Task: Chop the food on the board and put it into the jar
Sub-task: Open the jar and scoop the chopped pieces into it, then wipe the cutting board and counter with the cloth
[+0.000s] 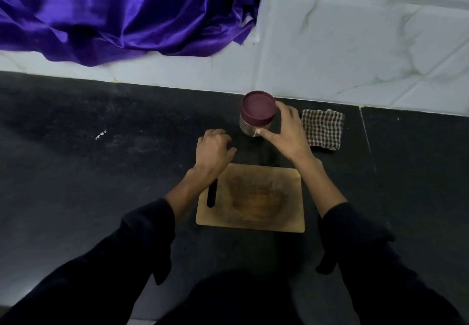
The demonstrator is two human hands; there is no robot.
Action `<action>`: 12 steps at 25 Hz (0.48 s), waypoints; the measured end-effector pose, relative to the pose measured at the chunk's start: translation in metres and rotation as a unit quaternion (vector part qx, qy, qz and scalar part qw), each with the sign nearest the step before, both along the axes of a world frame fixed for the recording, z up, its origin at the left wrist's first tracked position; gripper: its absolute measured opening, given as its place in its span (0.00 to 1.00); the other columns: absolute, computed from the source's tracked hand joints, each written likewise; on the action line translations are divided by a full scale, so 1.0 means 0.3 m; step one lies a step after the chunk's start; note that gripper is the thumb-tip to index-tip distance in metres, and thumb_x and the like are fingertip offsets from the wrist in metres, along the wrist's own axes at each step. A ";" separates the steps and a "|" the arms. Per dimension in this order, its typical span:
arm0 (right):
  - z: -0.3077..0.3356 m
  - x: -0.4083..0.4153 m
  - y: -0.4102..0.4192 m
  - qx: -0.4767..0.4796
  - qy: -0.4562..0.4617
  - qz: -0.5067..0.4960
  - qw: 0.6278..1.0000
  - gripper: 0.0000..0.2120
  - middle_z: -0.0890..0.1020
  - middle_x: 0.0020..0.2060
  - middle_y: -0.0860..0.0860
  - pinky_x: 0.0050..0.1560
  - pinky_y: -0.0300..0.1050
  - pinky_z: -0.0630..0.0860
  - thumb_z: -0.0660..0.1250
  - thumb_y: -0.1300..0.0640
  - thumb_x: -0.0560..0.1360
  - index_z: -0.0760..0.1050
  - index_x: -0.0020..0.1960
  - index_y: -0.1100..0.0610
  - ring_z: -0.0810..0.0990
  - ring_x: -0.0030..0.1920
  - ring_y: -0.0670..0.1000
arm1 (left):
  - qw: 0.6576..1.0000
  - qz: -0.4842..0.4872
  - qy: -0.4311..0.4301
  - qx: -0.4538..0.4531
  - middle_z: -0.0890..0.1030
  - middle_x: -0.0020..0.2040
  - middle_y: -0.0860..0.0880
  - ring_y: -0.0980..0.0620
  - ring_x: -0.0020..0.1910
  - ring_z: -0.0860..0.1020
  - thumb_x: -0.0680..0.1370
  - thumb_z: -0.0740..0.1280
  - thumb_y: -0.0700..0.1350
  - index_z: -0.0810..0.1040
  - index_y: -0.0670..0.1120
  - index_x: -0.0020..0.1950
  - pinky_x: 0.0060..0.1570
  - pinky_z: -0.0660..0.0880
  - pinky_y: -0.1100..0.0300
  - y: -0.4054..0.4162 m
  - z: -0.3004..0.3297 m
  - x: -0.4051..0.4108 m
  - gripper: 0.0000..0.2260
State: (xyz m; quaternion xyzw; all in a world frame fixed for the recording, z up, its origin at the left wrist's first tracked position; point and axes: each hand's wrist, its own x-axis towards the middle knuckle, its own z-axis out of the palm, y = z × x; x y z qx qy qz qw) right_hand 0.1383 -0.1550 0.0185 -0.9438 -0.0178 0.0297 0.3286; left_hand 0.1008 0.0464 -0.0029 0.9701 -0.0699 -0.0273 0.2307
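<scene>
Gripping maroon-lidded clear glass jar [256, 116] on dark bench [101, 172] beyond bare wooden board [250, 197] | right hand [286, 134] holds jar, left hand [213, 149] loosely curled, empty | steady base, twist lid off

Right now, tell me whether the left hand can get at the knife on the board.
Probably yes. The left hand rests just beyond the board, and the knife lies under its wrist at the board's left edge; nothing covers the handle. It would only need to draw back.

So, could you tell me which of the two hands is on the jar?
The right hand: its thumb and fingers span the jar just under the maroon lid. The left hand rests curled on the counter, apart from it.
</scene>
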 end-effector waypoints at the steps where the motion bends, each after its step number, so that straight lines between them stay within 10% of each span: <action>1: 0.005 -0.047 -0.025 -0.003 -0.002 -0.007 1.000 0.34 0.65 0.71 0.56 0.68 0.50 0.67 0.74 0.48 0.73 0.64 0.74 0.53 0.67 0.71 0.55 | 0.999 0.010 -0.027 -0.018 0.78 0.61 0.45 0.47 0.62 0.73 0.75 0.69 0.45 0.82 0.43 0.53 0.60 0.73 0.49 -0.011 0.014 -0.040 0.09; 6: -0.004 -0.239 -0.191 0.017 -0.015 -0.022 0.999 0.07 0.79 0.48 0.53 0.51 0.40 0.67 0.72 0.54 0.75 0.80 0.45 0.57 0.78 0.54 0.53 | 0.999 -0.007 -0.038 -0.026 0.81 0.48 0.47 0.49 0.50 0.77 0.75 0.70 0.50 0.82 0.43 0.43 0.52 0.76 0.49 -0.138 0.058 -0.149 0.10; 12: -0.013 -0.272 -0.423 0.030 0.041 -0.049 0.998 0.20 0.76 0.62 0.56 0.63 0.47 0.71 0.72 0.55 0.74 0.76 0.65 0.57 0.75 0.62 0.54 | 0.992 -0.120 0.032 0.026 0.73 0.66 0.46 0.46 0.67 0.69 0.75 0.69 0.46 0.71 0.46 0.69 0.64 0.70 0.46 -0.377 0.047 -0.109 0.23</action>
